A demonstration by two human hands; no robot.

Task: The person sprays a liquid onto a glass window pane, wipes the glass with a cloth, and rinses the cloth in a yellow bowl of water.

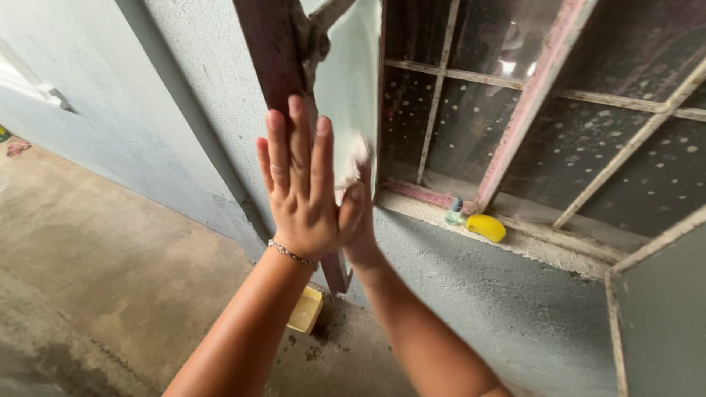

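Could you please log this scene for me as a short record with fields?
Setting: grey plastered wall, concrete floor
Left hand: flat, fingers together, pressed on the open window pane
Right hand: behind the pane's edge, pressing a white cloth to it
Window sill: yellow sponge, small bottle
Floor: yellow tub

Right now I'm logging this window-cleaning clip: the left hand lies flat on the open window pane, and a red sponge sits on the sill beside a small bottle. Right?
Not quite. In the head view the sponge on the sill is yellow, not red. The rest stands: left hand flat on the open window pane, small bottle beside the sponge.
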